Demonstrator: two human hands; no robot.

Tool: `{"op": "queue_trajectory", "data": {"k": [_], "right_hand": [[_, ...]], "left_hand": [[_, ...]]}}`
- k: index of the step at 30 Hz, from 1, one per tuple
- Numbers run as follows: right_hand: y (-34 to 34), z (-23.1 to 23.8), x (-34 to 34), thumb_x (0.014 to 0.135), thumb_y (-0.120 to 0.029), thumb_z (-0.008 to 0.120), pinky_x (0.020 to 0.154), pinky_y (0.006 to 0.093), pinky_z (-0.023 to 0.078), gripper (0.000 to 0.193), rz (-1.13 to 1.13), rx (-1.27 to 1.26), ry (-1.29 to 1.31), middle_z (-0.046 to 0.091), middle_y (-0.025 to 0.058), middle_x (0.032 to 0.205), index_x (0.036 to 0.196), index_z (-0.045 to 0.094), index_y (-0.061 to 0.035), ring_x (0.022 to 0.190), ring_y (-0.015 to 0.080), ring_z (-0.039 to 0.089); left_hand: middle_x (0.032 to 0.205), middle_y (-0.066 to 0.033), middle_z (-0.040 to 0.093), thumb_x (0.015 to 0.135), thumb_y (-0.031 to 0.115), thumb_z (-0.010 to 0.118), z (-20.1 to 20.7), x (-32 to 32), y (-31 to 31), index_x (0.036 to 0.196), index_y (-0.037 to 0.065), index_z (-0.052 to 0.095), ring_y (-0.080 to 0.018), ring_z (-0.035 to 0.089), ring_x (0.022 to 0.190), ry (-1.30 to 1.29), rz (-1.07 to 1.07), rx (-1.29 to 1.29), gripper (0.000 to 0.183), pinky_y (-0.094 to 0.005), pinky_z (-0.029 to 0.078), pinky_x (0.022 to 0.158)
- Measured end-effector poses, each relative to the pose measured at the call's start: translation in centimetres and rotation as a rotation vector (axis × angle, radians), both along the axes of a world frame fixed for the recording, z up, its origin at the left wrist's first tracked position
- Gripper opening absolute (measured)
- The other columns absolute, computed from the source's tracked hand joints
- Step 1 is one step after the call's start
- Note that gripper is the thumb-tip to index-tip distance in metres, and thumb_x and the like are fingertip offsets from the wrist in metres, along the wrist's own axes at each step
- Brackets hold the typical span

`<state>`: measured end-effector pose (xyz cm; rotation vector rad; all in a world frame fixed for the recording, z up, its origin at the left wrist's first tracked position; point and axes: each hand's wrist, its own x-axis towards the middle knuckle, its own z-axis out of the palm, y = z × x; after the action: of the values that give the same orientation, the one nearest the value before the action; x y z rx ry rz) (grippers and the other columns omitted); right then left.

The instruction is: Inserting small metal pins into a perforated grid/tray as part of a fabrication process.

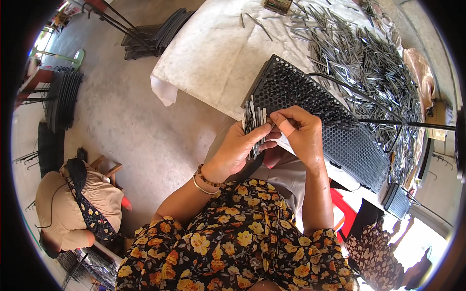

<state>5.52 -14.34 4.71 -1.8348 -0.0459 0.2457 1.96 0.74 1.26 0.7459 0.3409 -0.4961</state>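
My left hand (232, 149) is closed around a bundle of thin, dark and silvery strips (253, 120), which stand roughly upright above the fingers. Close against the bundle's right side, my right hand (305, 136) pinches thumb and forefinger together; what lies between the tips is too small to make out. A tan band wraps one of its fingers. Just beyond my hands, a black perforated panel (361, 154) rests tilted at the table's edge. Dark upright pieces (301, 92) crowd the holes of its far part, while bare holes show in the near part.
A large heap of loose strips (366, 63) covers the right of the white-covered table (208, 58). Black rods (407, 122) cross above the panel. Stacked black panels (63, 99) stand at left. Another person (80, 203) sits lower left; a red stool (343, 211) is at lower right.
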Motion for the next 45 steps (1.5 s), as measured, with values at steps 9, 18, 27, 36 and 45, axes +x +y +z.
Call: {"op": "queue_trajectory", "data": {"k": [9,18,27,36,45], "right_hand": [[0.2,-1.2,2.5,0.082,-0.006,0.069,0.054,0.0222,0.044,0.009,-0.331,-0.237,-0.566,0.066,0.0075,0.079,0.089,0.069,0.0003,0.058,0.01,0.053],[0.6,-2.1,2.2,0.081,-0.009,0.069,0.053,0.0293,0.047,0.011,-0.156,-0.578,-0.802,0.06,0.0079,0.085,0.089,0.07,-0.0014,0.058,0.0204,0.059],[-0.4,-0.4,0.1,0.083,-0.009,0.069,0.052,0.0205,0.042,0.013,-0.102,-0.064,-0.033,0.065,0.0041,0.075,0.091,0.069,0.0018,0.06,0.0059,0.053],[-0.3,-1.9,1.8,0.082,-0.006,0.07,0.057,0.0226,0.047,0.011,-0.373,-0.264,-0.556,0.067,0.0084,0.082,0.09,0.069,0.0005,0.062,0.0113,0.058],[0.5,-1.0,1.3,0.08,-0.012,0.072,0.051,0.0264,0.043,0.015,-0.181,-0.302,-0.534,0.062,0.0075,0.084,0.089,0.07,-0.0003,0.056,0.0144,0.053]], "left_hand": [[0.089,-0.0101,0.065,0.089,0.015,0.063,-0.9,0.0,-0.4,0.102,-0.002,0.061,-0.015,0.064,0.077,0.08,-0.098,0.051,0.022,-0.0254,0.055,0.068],[0.093,-0.0092,0.066,0.09,0.015,0.062,0.3,0.0,-0.1,0.102,0.0,0.062,-0.0147,0.064,0.081,0.115,-0.108,0.095,0.02,-0.0253,0.054,0.067],[0.096,-0.0094,0.067,0.09,0.019,0.062,0.5,-0.2,-0.3,0.105,0.001,0.062,-0.015,0.065,0.087,0.055,-0.036,0.047,0.024,-0.0267,0.054,0.07],[0.098,-0.01,0.067,0.092,0.02,0.059,-0.8,-0.3,-0.5,0.109,0.001,0.06,-0.0165,0.065,0.086,0.043,-0.154,0.077,0.026,-0.0278,0.055,0.071],[0.09,-0.006,0.066,0.092,0.018,0.059,-1.7,-0.4,0.2,0.103,0.001,0.059,-0.01,0.062,0.077,-0.175,-0.175,0.202,0.02,-0.0235,0.051,0.064]]}}
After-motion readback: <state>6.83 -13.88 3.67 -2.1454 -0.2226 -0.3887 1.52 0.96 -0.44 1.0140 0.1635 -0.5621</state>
